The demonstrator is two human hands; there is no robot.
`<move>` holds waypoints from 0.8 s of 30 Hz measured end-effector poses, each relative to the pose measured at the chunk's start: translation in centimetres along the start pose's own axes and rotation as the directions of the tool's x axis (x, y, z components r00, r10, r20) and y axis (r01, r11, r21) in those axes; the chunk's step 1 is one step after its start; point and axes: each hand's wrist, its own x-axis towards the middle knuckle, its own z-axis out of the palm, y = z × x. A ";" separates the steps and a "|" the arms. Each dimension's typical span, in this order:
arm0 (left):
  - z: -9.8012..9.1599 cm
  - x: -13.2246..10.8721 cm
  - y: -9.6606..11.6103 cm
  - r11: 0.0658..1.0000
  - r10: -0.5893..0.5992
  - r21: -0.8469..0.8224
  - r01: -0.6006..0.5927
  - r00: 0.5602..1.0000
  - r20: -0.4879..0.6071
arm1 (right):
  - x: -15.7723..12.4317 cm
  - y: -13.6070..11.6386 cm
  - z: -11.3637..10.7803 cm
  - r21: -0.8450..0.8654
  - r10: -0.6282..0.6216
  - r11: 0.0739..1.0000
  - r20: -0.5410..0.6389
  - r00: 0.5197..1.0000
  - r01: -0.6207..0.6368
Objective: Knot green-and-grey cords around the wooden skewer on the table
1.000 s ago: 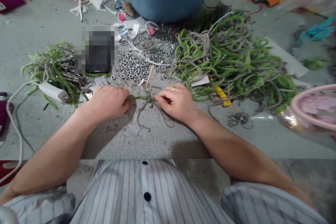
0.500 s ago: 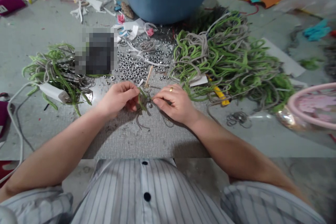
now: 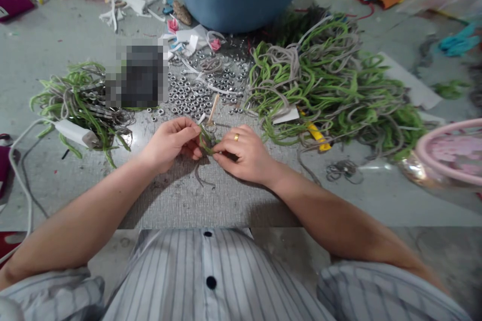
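Observation:
Between my two hands is a green cord [image 3: 205, 141]. My left hand [image 3: 176, 141] pinches it between thumb and fingers, its fingertips curled under. My right hand [image 3: 243, 154], with a gold ring on one finger, pinches the lower part of the same cord. A thin grey cord end [image 3: 201, 178] lies on the table below the fingers. Just beyond the hands a small wooden stick [image 3: 214, 107] points away from me. Many metal rings [image 3: 184, 100] are spread past it. Small details of the cord at the fingertips are hidden by the fingers.
A big heap of green and grey cords [image 3: 320, 80] lies to the right, a smaller bundle [image 3: 71, 95] to the left. A blue basin [image 3: 241, 2] stands at the back. A pink-rimmed basket [image 3: 425, 148] sits at the right edge. A white cable [image 3: 28, 185] runs along the left.
My right hand has moved slightly left and down and now pinches the green cord; small metal pieces seen near its fingertips before are now covered. My left hand has barely moved.

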 end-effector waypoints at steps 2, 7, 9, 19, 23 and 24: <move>-0.2 0.1 -0.3 0.992 0.092 0.089 -0.087 0.994 -0.053 | 0.0 0.0 -0.1 0.009 0.008 1.000 -0.020 1.000 -0.007; -0.6 -0.6 -1.3 0.669 0.622 0.538 -0.513 0.782 -0.028 | -0.1 0.3 0.0 0.002 0.040 0.999 -0.050 0.998 -0.040; -0.4 -1.0 -1.5 0.477 0.693 0.621 -0.621 0.701 0.169 | -0.1 0.4 0.1 -0.015 0.048 0.999 -0.040 0.998 -0.049; -0.4 -0.3 -2.2 0.084 0.662 0.741 -0.667 0.593 0.459 | 0.0 0.3 -0.2 -0.040 0.021 0.999 -0.001 1.000 -0.021; -0.4 -0.3 -2.1 -0.009 0.648 0.766 -0.643 0.580 0.494 | 0.0 0.3 -0.2 -0.054 0.006 0.999 0.005 1.000 -0.006; -0.4 -0.3 -2.1 -0.024 0.639 0.775 -0.632 0.586 0.498 | 0.0 0.3 -0.2 -0.057 0.006 0.998 0.008 1.000 -0.006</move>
